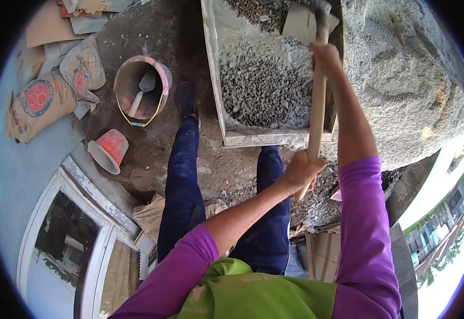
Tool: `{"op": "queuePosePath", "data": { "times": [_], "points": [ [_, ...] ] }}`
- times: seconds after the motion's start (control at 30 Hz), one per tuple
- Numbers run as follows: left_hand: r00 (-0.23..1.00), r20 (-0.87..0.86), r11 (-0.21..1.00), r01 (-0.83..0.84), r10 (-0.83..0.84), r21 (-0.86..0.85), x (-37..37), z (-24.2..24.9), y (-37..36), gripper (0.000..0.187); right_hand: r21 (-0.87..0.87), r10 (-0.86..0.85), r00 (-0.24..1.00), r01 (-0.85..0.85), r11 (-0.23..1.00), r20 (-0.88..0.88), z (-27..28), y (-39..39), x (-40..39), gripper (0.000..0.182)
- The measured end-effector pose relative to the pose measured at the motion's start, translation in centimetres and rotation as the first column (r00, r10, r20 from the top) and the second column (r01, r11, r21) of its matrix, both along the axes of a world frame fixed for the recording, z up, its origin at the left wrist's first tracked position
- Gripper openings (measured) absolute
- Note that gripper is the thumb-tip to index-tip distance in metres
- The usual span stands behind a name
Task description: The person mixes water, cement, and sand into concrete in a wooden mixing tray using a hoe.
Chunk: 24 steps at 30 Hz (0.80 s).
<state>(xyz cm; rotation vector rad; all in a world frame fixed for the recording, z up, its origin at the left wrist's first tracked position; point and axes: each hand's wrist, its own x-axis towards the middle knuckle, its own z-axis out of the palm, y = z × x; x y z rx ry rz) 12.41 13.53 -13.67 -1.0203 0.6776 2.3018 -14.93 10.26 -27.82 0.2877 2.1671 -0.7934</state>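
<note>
A hoe with a long wooden handle (318, 114) and a flat, cement-smeared blade (299, 24) reaches into a mixing trough (215, 69). My right hand (326, 57) wraps round the handle close to the blade. Lower down, near the handle's end, my left hand (302, 173) is closed round it too. Grey wet gravel mix (266, 80) fills much of the trough, and brown gravel (258, 10) lies at its far end. The blade rests at the far right of the trough; its lower edge meets the mix.
A big heap of sand (402, 85) rises right of the trough. To the left stand a large bucket (163, 72) with a trowel (147, 82) inside and a tipped red bucket (112, 149). Cement bags (40, 106) lie by the wall, above a white-framed window (56, 186).
</note>
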Motion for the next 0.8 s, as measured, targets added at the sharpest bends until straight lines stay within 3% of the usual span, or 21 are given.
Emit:
{"op": "queuePosePath", "data": {
  "times": [0.03,0.1,0.17,0.23,0.3,0.4,0.5,0.6,0.67,0.8],
  "points": [
    [0.994,0.102,0.999,-0.037,0.036,0.007,1.5,0.9,0.0,0.017,0.042,-0.011,0.999,0.009,0.999,0.039,-2.8,1.6,1.9,0.031],
    [0.989,0.142,0.996,0.059,-0.049,-0.064,6.3,1.5,-0.5,0.018,0.009,-0.096,0.99,0.095,0.995,0.099,-4.5,3.7,7.0,0.032],
    [0.964,0.176,0.974,0.213,-0.198,-0.074,9.8,4.0,-1.9,0.016,-0.025,-0.17,0.977,0.174,0.984,0.127,-1.9,3.9,11.0,0.031],
    [0.949,0.207,0.969,0.248,-0.238,-0.022,11.4,6.9,-1.8,0.017,-0.062,-0.188,0.976,0.196,0.979,0.106,1.1,3.8,13.6,0.03],
    [0.952,0.207,0.966,0.246,-0.225,-0.082,11.2,7.6,-1.2,0.016,-0.154,-0.178,0.983,0.182,0.971,0.039,3.7,2.6,12.7,0.028],
    [0.971,0.088,0.962,0.234,-0.223,-0.144,7.4,4.1,-3.2,0.018,-0.231,-0.143,0.989,0.131,0.964,-0.038,7.5,-1.1,7.0,0.029],
    [0.972,0.007,0.94,0.23,-0.236,-0.253,1.6,-0.3,-7.3,0.019,-0.238,-0.215,0.971,0.186,0.953,-0.102,4.7,-4.4,0.1,0.029],
    [0.981,0.08,0.959,0.191,-0.178,-0.211,2.2,-2.4,-8.4,0.019,-0.14,-0.228,0.973,0.22,0.965,-0.04,-1.1,-5.8,1.2,0.028],
    [0.966,0.168,0.943,0.234,-0.197,-0.236,5.3,-1.8,-9.1,0.019,-0.106,-0.194,0.981,0.195,0.975,0.02,-3.9,-5.0,5.4,0.03],
    [0.951,0.22,0.958,0.251,-0.217,-0.139,10.7,3.7,-9.1,0.018,-0.169,-0.245,0.963,0.261,0.95,0.112,0.3,-4.1,11.9,0.028]
  ]
}}
